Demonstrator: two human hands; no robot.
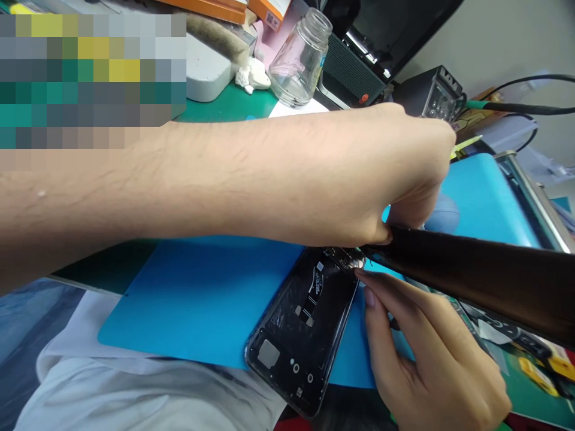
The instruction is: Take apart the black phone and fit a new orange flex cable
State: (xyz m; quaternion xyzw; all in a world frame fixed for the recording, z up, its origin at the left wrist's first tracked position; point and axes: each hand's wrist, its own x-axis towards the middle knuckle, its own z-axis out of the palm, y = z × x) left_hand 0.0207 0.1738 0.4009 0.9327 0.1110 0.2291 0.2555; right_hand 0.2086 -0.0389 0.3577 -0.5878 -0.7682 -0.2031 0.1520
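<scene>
An opened black phone [309,323] lies at a slant on a blue mat [197,287], with flat cables and bare metal patches showing on its inner face. Circuitry [345,257] is exposed at its far end, partly covered by my left wrist. My left hand [413,161] reaches across from the left, closed on one end of a dark flat panel [476,272] that stretches off to the right above the mat. My right hand [440,353] is at the phone's right edge. Its index fingertip touches near the circuitry, with the thumb close by. Anything between those fingers is hidden.
A glass jar [300,60] stands behind my left forearm, beside a white lump [252,76] and a pale box [206,69]. A black device [433,93] with cables is at the back right. Yellow-handled tools [539,374] lie at the lower right.
</scene>
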